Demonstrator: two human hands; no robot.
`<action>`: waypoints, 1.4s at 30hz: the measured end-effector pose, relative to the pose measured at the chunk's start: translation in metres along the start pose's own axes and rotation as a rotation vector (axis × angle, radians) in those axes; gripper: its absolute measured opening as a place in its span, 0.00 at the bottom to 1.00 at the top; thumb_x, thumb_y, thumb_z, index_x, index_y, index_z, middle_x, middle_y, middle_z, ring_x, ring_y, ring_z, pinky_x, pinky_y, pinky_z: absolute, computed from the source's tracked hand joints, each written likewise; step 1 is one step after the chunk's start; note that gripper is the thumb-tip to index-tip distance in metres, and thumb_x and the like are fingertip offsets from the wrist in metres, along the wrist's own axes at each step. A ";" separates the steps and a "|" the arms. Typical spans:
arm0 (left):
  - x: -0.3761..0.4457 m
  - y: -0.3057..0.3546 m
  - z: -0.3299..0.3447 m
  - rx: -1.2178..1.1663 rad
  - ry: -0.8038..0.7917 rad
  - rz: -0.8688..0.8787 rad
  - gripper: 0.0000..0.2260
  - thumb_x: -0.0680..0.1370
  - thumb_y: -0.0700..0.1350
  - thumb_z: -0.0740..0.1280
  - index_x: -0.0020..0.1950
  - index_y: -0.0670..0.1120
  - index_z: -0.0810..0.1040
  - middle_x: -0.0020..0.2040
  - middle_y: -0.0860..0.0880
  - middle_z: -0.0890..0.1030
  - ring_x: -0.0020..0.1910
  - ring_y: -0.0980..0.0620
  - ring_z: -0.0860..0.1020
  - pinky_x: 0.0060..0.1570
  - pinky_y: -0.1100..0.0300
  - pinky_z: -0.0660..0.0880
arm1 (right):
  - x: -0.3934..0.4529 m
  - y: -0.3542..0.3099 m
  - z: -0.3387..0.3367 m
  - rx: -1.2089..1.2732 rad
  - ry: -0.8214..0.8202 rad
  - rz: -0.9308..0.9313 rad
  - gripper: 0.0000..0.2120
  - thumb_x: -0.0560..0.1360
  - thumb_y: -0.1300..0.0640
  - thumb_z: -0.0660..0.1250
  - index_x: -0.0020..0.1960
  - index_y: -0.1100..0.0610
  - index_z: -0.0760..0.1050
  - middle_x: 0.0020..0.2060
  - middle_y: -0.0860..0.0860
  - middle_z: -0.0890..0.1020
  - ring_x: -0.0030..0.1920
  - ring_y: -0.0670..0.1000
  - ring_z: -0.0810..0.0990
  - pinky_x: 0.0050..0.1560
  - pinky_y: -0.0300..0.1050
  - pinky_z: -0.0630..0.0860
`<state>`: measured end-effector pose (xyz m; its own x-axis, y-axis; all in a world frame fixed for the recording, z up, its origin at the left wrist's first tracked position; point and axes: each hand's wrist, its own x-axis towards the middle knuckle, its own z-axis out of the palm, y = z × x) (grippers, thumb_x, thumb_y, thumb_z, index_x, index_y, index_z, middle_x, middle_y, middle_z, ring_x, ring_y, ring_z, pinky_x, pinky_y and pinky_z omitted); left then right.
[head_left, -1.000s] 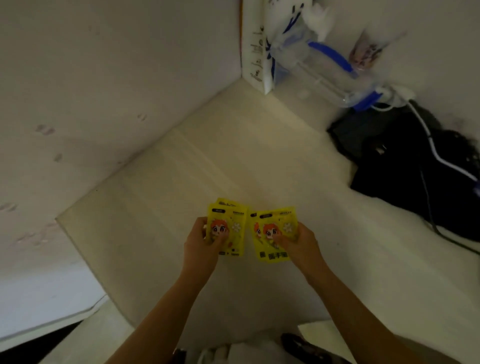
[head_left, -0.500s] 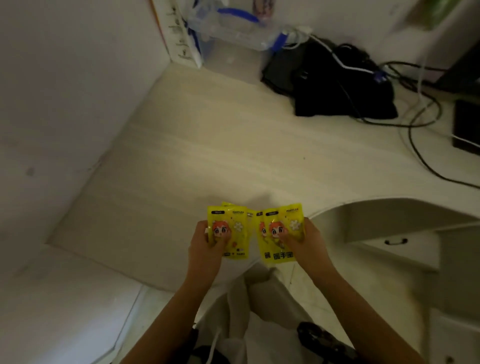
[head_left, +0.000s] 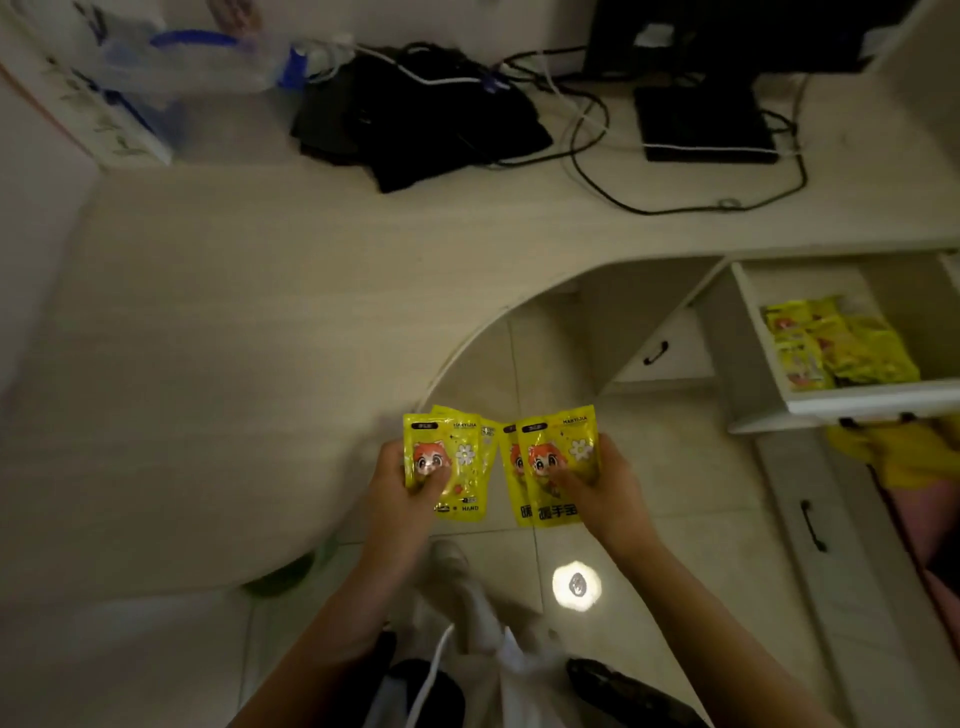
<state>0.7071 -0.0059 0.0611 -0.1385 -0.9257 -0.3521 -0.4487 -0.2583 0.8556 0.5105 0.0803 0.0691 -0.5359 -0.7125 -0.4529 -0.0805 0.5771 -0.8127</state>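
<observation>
1. The pale desk (head_left: 260, 312) fills the upper left, and its curved edge runs just beyond the hands.
2. An open drawer (head_left: 857, 402) at the right holds a heap of spare packets (head_left: 841, 348).
3. A black bundle (head_left: 415, 124) lies at the back of the desk among cables (head_left: 675, 208).
4. The left hand (head_left: 397, 488) grips the left packets (head_left: 457, 467), a small yellow fan, with the thumb on the front one.
5. The right hand (head_left: 608, 488) grips the right packets (head_left: 556, 467) just beside them, above the tiled floor (head_left: 675, 545).
</observation>
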 end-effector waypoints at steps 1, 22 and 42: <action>-0.010 0.002 0.012 0.002 -0.028 0.014 0.11 0.73 0.43 0.72 0.51 0.50 0.74 0.47 0.51 0.82 0.45 0.54 0.81 0.40 0.63 0.74 | -0.010 0.009 -0.013 0.026 0.018 0.014 0.13 0.72 0.59 0.71 0.54 0.53 0.73 0.44 0.46 0.81 0.43 0.43 0.80 0.35 0.34 0.74; -0.118 0.053 0.278 0.188 -0.508 0.158 0.13 0.71 0.46 0.74 0.47 0.54 0.71 0.46 0.50 0.83 0.45 0.48 0.82 0.48 0.43 0.79 | -0.102 0.174 -0.231 0.335 0.491 0.360 0.15 0.72 0.58 0.72 0.56 0.53 0.72 0.51 0.52 0.82 0.49 0.53 0.82 0.52 0.54 0.80; -0.012 0.182 0.493 0.206 -0.550 0.124 0.14 0.72 0.43 0.73 0.51 0.53 0.71 0.50 0.47 0.82 0.47 0.48 0.81 0.44 0.55 0.77 | 0.071 0.159 -0.444 0.336 0.520 0.313 0.12 0.72 0.62 0.71 0.53 0.56 0.74 0.41 0.46 0.82 0.37 0.41 0.81 0.33 0.31 0.76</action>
<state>0.1920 0.0949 0.0338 -0.6126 -0.6524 -0.4462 -0.5544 -0.0476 0.8309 0.0866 0.2991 0.0703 -0.8314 -0.1998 -0.5184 0.3637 0.5096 -0.7798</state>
